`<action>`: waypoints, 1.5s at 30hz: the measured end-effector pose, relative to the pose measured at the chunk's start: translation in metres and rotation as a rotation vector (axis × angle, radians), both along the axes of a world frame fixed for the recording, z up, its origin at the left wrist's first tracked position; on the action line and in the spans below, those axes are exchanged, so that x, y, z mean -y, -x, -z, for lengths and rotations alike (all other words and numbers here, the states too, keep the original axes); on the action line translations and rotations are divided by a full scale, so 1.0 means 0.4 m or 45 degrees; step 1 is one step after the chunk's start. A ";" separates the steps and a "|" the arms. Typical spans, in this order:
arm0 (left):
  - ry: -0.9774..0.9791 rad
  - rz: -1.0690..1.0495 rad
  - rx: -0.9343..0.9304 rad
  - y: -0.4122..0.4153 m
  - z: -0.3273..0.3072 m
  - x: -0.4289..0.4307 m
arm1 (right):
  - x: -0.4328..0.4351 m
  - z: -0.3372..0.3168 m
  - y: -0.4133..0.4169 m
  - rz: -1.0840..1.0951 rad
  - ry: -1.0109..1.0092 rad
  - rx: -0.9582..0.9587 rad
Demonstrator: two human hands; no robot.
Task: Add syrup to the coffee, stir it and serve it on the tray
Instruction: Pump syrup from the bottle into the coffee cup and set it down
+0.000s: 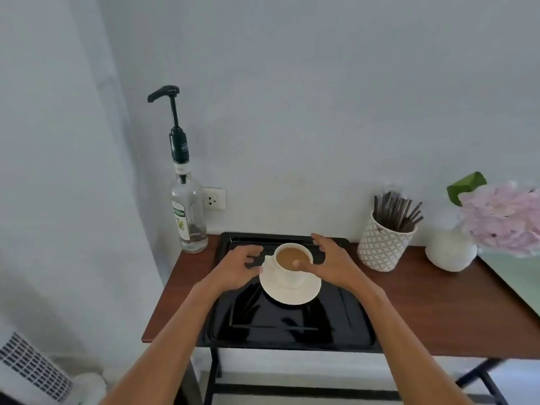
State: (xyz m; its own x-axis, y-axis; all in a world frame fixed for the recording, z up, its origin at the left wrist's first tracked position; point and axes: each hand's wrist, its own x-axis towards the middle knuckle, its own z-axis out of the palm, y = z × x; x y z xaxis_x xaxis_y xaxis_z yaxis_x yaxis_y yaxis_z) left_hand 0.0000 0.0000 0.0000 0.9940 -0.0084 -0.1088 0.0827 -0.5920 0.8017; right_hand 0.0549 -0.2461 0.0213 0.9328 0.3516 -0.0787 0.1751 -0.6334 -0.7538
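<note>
A white cup of light brown coffee (290, 276) stands on a white saucer (292, 296), which rests on the black tray (292, 331). My left hand (239, 267) hovers just left of the cup by its handle, fingers spread, holding nothing. My right hand (327, 264) is at the cup's right side, fingers apart, the thumb reaching over the rim. A clear syrup bottle (188, 211) with a tall black pump stands at the table's back left corner. A patterned white pot of dark stir sticks (385, 238) stands at the back right.
The tray lies on a brown wooden table (438, 302) against a pale wall with a socket (214, 198). A white vase with pink flowers (451, 249) stands at the far right. A white appliance (32, 366) sits on the floor at lower left.
</note>
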 end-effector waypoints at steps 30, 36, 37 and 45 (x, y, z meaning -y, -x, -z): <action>0.658 -0.349 0.289 -0.036 0.104 0.026 | -0.027 0.122 -0.081 -0.184 -0.307 0.004; 0.779 -0.378 0.394 -0.007 0.062 -0.012 | -0.078 0.067 -0.080 -0.238 -0.335 0.044; 0.785 -0.385 0.408 -0.004 0.053 -0.020 | -0.089 0.056 -0.080 -0.251 -0.342 0.051; 0.741 -0.437 0.486 0.021 -0.026 -0.115 | -0.187 -0.025 -0.074 -0.357 -0.440 0.105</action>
State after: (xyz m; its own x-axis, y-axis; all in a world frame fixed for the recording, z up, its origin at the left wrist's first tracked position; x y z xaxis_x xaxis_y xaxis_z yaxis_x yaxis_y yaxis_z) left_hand -0.0083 0.0458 0.0105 0.9191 0.3559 0.1693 -0.1591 -0.0579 0.9856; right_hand 0.0845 -0.1712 0.0313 0.7958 0.5844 0.1584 0.3725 -0.2663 -0.8890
